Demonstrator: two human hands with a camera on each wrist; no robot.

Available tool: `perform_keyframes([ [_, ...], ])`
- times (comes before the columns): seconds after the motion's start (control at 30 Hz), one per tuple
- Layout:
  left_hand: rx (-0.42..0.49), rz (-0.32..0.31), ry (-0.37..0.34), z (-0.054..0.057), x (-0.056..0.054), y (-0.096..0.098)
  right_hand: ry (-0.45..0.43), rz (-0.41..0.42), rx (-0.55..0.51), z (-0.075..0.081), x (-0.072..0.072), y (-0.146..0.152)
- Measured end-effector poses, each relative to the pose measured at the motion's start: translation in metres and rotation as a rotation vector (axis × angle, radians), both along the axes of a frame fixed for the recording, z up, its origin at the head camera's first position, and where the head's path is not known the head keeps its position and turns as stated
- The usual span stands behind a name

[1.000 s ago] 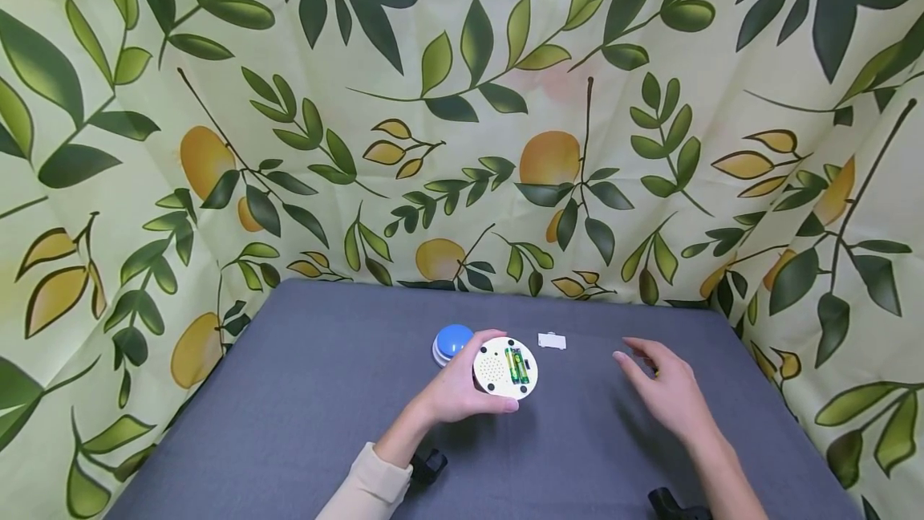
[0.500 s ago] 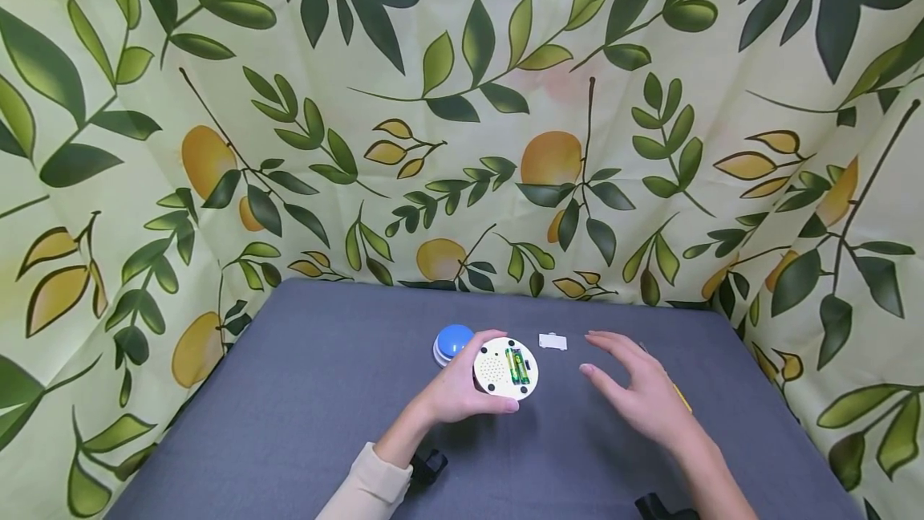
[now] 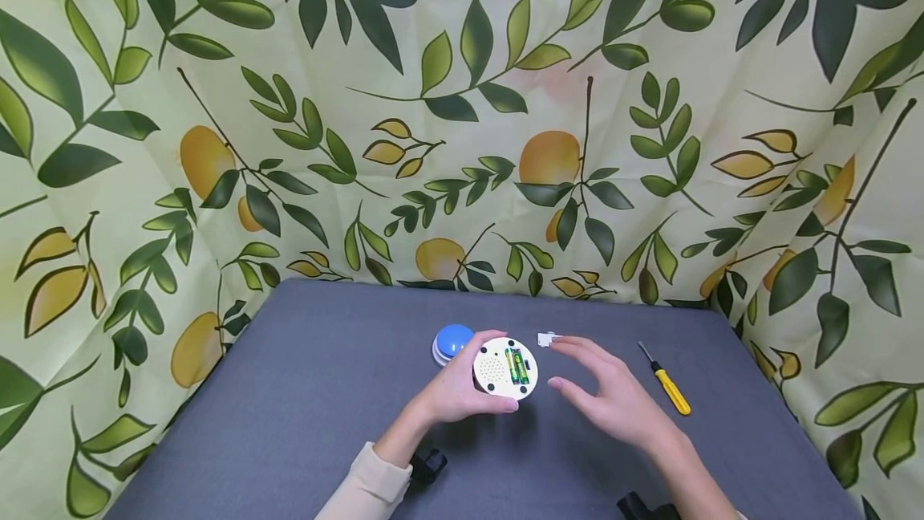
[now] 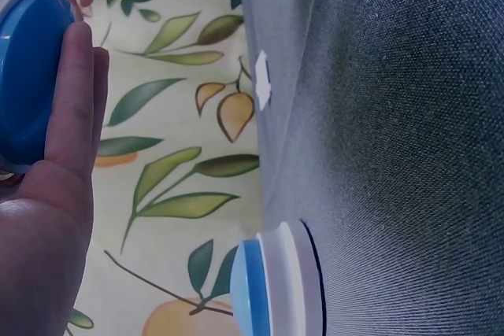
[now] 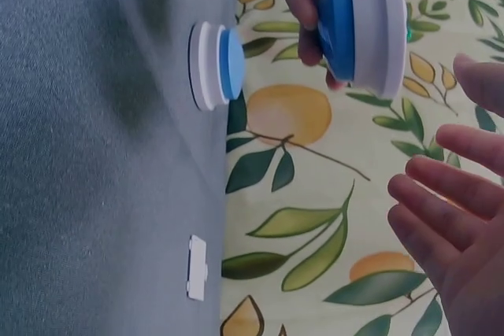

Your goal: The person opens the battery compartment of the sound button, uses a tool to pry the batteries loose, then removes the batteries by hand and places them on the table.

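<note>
My left hand (image 3: 462, 383) grips a round white push button (image 3: 494, 371) by its rim, its underside toward the head camera. Two green batteries (image 3: 517, 366) lie in the uncovered slot there; the blue top of this button (image 4: 31, 76) shows in the left wrist view. To its right, my right hand (image 3: 613, 396) hovers with fingers spread and holds nothing. Beyond its fingertips a small white battery cover (image 5: 197, 267) lies on the table, partly hidden by the fingers in the head view.
A second blue-topped button (image 3: 453, 341) stands on the grey table (image 3: 325, 392) behind my left hand. At the right lies a screwdriver (image 3: 671, 390) with a yellow handle. Patterned cloth (image 3: 462, 183) rises behind the table and along both sides.
My right hand has moved left toward the held button, uncovering the screwdriver and partly covering the battery cover. The left hand and its button have stayed in place.
</note>
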State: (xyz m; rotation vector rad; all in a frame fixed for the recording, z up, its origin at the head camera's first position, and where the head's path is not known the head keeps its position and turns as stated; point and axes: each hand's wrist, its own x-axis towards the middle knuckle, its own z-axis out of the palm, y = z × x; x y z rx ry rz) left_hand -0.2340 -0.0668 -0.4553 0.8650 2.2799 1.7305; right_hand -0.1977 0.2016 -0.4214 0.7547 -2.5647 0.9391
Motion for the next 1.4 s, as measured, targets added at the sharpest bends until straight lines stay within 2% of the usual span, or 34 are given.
perform_keyframes([
  [0.17,0.010,-0.022,-0.006,-0.001,0.000,0.001,-0.054,0.045,0.000,0.003,0.000,-0.007],
  [0.37,0.011,-0.028,-0.004,-0.001,0.000,0.001,-0.052,0.089,-0.001,0.003,-0.004,-0.015],
  [0.97,0.016,-0.049,-0.012,0.001,0.001,0.000,-0.093,0.063,-0.017,0.001,-0.011,-0.027],
  [1.1,0.017,-0.045,-0.015,0.001,0.001,0.000,-0.061,0.061,-0.023,0.000,-0.011,-0.028],
  [1.4,0.041,-0.033,-0.021,0.000,0.002,0.001,0.092,0.084,-0.012,-0.007,-0.010,-0.031],
])
